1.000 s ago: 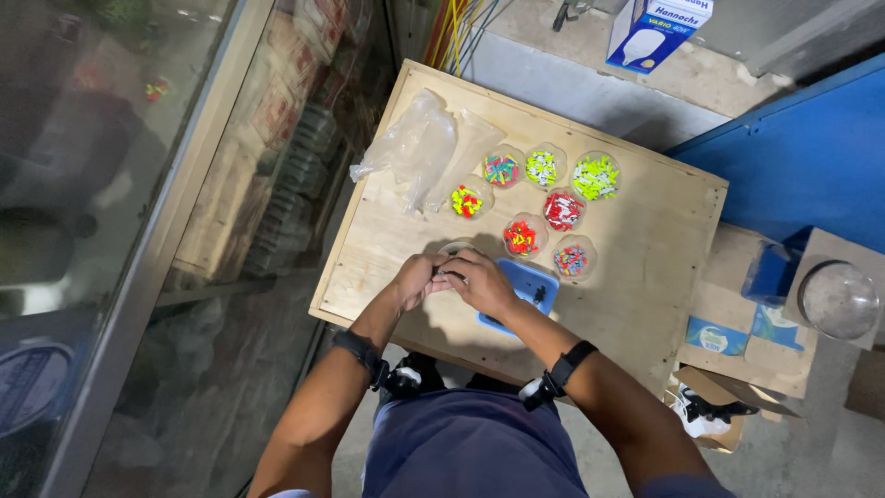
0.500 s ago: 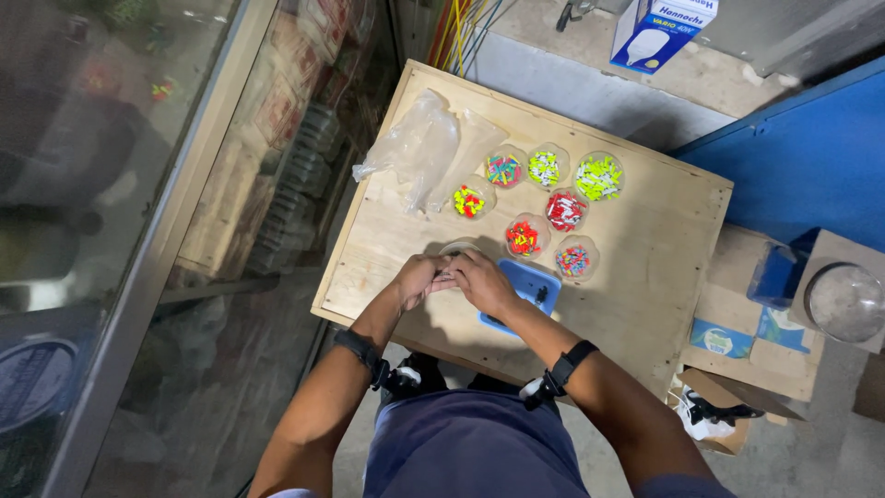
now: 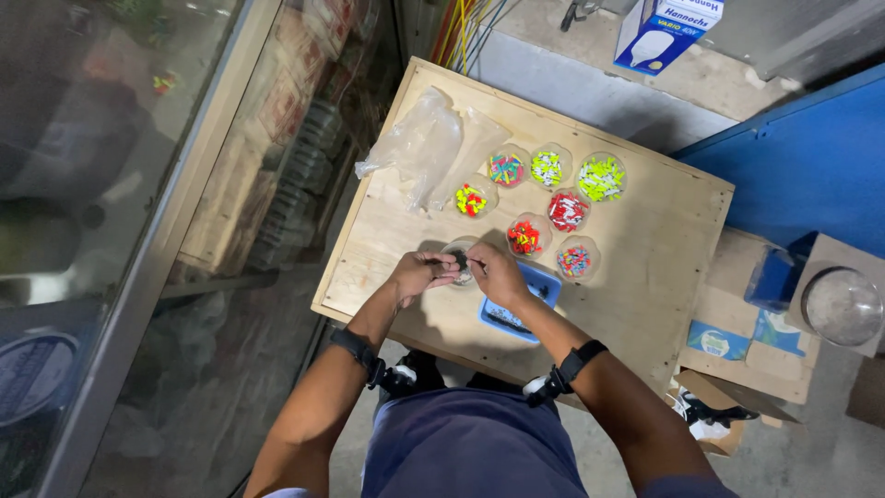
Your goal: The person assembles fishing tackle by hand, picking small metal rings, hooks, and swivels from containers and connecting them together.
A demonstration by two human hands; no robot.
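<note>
Where the two sets of fingers meet, near the front middle of the wooden board point(image 3: 645, 277), they close together over a small clear round dish point(image 3: 458, 258) holding something dark; the view is too small to tell exactly what is pinched. The left hand point(image 3: 419, 274) curls in from nine o'clock of the dish, its fingertips bent and touching the rim. The right hand point(image 3: 496, 275) comes in from three o'clock, its fingers bunched and pressed against the left ones above the dish. Each wrist wears a black band.

Just beside the right hand, at about four o'clock, lies a blue rectangular tray point(image 3: 539, 281), partly covered by the forearm. At twelve to two o'clock from the hands, clear round dishes of coloured pieces stand apart from one another: red and orange point(image 3: 525, 237), mixed pastel point(image 3: 574, 261), red and white point(image 3: 567, 210), yellow and red point(image 3: 471, 199), multicoloured point(image 3: 505, 169), green and white point(image 3: 547, 168), and bright yellow-green point(image 3: 601, 178). At eleven o'clock crumpled clear plastic bags point(image 3: 424, 148) lie on the board. Farther off at three o'clock sits a round glass lid point(image 3: 842, 306) on a cardboard box.
</note>
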